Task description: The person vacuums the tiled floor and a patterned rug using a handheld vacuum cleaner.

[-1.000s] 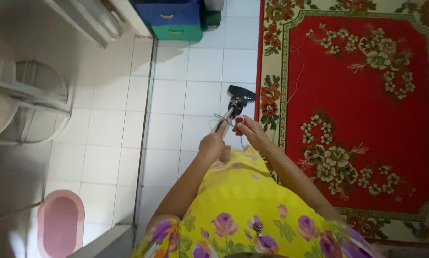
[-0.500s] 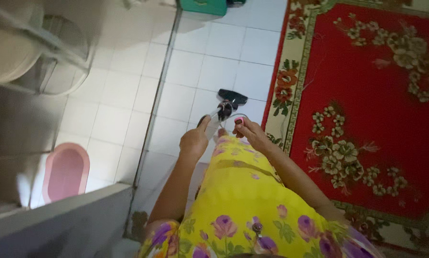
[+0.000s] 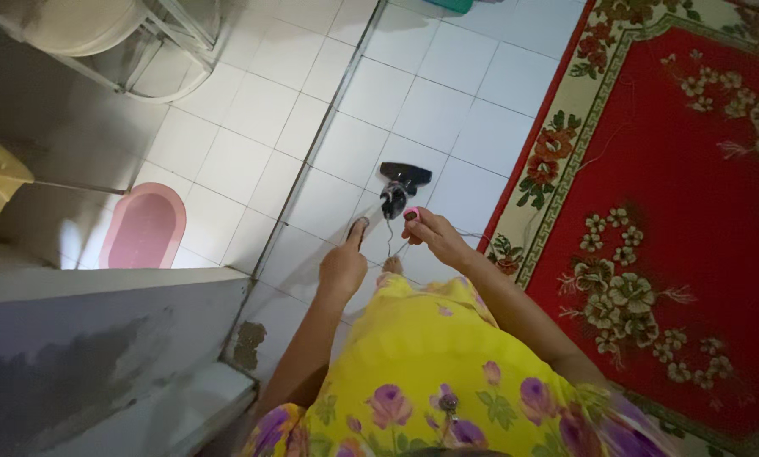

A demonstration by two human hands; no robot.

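From up here I see my 2 hands raised over the white tile floor [image 3: 447,76]. My right hand [image 3: 433,239] pinches a thin cord [image 3: 390,241] between thumb and fingers, closed on it just below a small black device [image 3: 402,183] that hangs at its top. My left hand [image 3: 344,264] sits just beside, fingers curled together; I cannot tell whether it touches the cord. A red floral rug [image 3: 693,195] lies to the right, a pink mat [image 3: 143,227] to the left.
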